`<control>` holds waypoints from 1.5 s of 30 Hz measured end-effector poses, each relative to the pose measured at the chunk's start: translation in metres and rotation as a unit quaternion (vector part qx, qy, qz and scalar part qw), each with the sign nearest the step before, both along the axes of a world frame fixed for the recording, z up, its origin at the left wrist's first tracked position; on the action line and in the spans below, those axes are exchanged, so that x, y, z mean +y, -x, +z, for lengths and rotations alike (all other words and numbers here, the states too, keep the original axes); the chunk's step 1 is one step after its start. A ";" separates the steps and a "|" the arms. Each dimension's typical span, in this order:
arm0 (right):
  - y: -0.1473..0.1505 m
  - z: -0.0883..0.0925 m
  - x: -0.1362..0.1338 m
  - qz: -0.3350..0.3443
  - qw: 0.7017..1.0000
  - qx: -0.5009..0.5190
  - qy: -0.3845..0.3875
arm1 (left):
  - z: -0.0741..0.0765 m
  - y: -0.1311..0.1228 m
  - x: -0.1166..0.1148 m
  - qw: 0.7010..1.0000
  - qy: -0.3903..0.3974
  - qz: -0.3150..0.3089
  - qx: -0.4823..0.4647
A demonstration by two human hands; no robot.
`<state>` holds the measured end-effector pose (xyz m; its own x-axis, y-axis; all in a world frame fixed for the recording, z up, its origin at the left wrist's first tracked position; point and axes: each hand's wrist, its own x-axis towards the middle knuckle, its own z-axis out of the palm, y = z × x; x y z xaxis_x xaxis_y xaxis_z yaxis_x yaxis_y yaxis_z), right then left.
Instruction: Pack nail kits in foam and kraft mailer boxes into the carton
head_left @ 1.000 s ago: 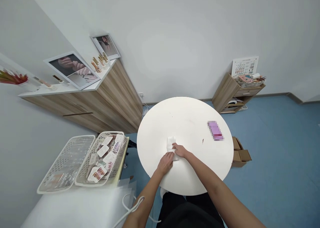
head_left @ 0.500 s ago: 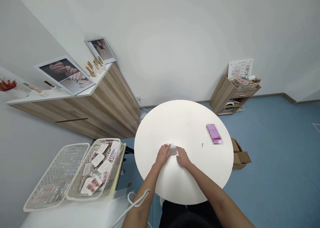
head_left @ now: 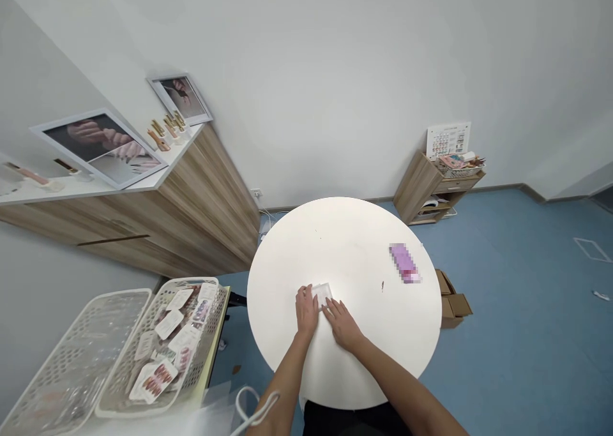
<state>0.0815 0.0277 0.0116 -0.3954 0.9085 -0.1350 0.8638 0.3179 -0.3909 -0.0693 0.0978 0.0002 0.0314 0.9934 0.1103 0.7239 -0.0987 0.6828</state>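
On the round white table (head_left: 354, 244) lies a small white square (head_left: 322, 292), flat and thin like a folded sheet or packet; its exact kind cannot be made out. My left hand (head_left: 307, 309) rests along its left edge, fingers stretched out and thumb against it. From the lower right, my right hand (head_left: 341, 323) lies with spread fingers, their tips touching the square's near corner. Part of the near edge is hidden by the fingers.
A pixelated purple item (head_left: 403, 262) lies on the table's right side. To the left stand a white basket (head_left: 197, 284) of nail-tip cards and another basket (head_left: 96, 302) of clear packs. Cardboard boxes (head_left: 453, 305) sit on the floor at right; a wooden cabinet (head_left: 215, 200) stands behind left.
The white piece was raised between my fingertips and now lies flat as a square. My fingers have spread out, with the right hand shifted nearer me. The view has moved slightly.
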 end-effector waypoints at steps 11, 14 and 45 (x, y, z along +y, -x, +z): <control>0.012 0.002 0.009 -0.021 0.999 0.022 -0.024 | -0.023 -0.005 -0.056 0.996 0.035 -0.049 -0.066; 0.009 0.004 0.027 -0.036 0.999 0.023 -0.019 | -0.022 -0.007 -0.033 0.996 0.045 -0.063 -0.050; -0.030 0.027 0.119 -0.046 0.973 -0.032 0.226 | 0.003 -0.059 -0.054 0.984 0.065 0.056 0.158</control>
